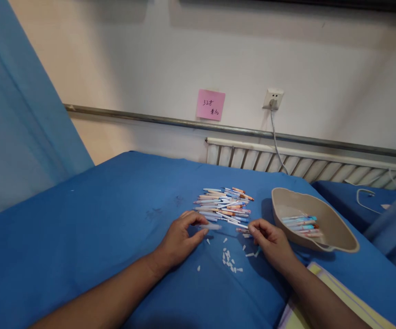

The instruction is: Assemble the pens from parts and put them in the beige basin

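Observation:
My left hand (180,237) is closed, thumb and fingers pinching a translucent pen barrel (213,226) that points right. A thin white pen refill (238,224) sticks out leftward from the pinched fingers of my right hand (270,240). The two pieces are apart. Just beyond my hands lies a pile of pen parts (220,203), with white sticks, clear barrels and orange-patterned pieces lying roughly side by side. Small white cone-shaped tips (228,258) are scattered on the blue cloth (115,256) between my forearms. Another patterned pen part (242,230) lies partly hidden by my right hand.
A beige basin (350,242) with several pens (302,226) inside stands at the right. A yellow folded item (342,292) lies under my right forearm. Behind the table are a radiator (246,157), a metal rail (163,119) and a plugged-in cord (276,137). Blue curtains (23,114) hang left.

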{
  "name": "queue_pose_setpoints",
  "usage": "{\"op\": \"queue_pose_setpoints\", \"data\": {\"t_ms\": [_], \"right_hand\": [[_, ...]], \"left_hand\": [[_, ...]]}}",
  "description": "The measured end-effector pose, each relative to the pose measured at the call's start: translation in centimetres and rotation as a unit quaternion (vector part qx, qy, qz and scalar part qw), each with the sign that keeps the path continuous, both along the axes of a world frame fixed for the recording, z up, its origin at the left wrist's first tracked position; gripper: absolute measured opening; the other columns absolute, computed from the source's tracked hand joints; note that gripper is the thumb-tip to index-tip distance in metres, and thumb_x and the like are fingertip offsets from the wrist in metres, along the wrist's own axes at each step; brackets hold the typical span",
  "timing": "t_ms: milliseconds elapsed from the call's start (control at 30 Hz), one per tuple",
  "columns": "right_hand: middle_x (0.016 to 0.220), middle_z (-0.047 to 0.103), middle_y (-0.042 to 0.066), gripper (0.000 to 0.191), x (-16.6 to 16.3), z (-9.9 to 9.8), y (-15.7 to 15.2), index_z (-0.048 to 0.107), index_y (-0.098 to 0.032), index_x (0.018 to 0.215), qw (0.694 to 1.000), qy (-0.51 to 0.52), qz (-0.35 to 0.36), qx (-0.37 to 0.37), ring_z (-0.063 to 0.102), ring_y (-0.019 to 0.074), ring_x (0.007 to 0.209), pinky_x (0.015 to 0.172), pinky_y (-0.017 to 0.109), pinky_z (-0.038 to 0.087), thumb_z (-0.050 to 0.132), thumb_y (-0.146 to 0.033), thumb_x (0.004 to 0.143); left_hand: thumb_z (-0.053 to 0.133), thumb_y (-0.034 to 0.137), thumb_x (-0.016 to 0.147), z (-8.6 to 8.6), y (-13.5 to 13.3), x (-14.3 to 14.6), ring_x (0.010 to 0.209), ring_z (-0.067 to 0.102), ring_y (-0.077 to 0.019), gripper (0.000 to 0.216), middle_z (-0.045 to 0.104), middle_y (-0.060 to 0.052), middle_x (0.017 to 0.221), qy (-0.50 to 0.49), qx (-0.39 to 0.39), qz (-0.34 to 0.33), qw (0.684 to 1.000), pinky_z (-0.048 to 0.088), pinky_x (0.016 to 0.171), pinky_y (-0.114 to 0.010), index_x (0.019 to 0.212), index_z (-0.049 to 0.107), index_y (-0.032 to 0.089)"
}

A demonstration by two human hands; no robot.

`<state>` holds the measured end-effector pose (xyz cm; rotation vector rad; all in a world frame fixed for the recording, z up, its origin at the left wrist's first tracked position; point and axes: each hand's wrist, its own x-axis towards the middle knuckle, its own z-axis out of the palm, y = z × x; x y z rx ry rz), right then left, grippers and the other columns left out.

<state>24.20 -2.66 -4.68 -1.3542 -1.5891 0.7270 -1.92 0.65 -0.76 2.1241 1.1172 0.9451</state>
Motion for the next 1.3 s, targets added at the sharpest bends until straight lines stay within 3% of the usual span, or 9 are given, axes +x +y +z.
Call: {"op": "queue_pose_setpoints", "data": {"t_ms": [300, 900, 1100, 1300], "right_hand": [[0.059, 0.049, -0.002, 0.033, 0.1, -0.2, -0.1, 0.062, -0.018, 0.078, 1.000, -0.009, 0.008, -0.022, 0.046, 0.0132, 0.055, 0.051, 0.022, 0.036, 0.048, -0.048, 0.084], [0.061, 0.047, -0.003, 0.029, -0.1, -0.2, -0.6, 0.060, -0.019, 0.080, 0.998, 0.022, 0.028, -0.045, 0.046, 0.0122, 0.056, 0.052, 0.022, 0.036, 0.050, -0.046, 0.085], [0.061, 0.049, -0.002, 0.030, 0.2, -0.4, -0.3, 0.060, -0.019, 0.080, 0.998, 0.035, 0.010, -0.050, 0.046, 0.0132, 0.058, 0.053, 0.023, 0.035, 0.050, -0.047, 0.085], [0.057, 0.047, -0.003, 0.031, 0.7, -0.8, 0.3, 0.057, -0.019, 0.077, 0.994, 0.094, -0.031, -0.050, 0.044, 0.0124, 0.054, 0.052, 0.023, 0.034, 0.051, -0.049, 0.083]], "left_hand": [[0.056, 0.032, 0.082, 0.7, -1.0, 0.0, 0.079, 0.057, -0.0166, 0.015, 0.063, -0.002, 0.081, 0.006, 0.024, 0.021, 0.999, 0.045, 0.076, -0.028, 0.083, 0.064, 0.020], [0.052, 0.038, 0.084, -0.1, -0.9, -0.1, 0.069, 0.056, -0.0146, 0.025, 0.062, 0.000, 0.072, -0.002, -0.009, 0.051, 0.999, 0.044, 0.066, -0.024, 0.078, 0.064, 0.017], [0.055, 0.037, 0.080, -0.5, 0.1, -0.3, 0.070, 0.057, -0.0144, 0.020, 0.062, 0.001, 0.074, -0.112, -0.044, 0.100, 0.988, 0.045, 0.067, -0.024, 0.082, 0.063, 0.017], [0.063, 0.039, 0.070, -0.4, 2.7, -1.8, 0.068, 0.058, -0.0150, 0.027, 0.065, -0.002, 0.075, -0.271, -0.094, 0.230, 0.930, 0.044, 0.060, -0.024, 0.082, 0.060, 0.016]]}}
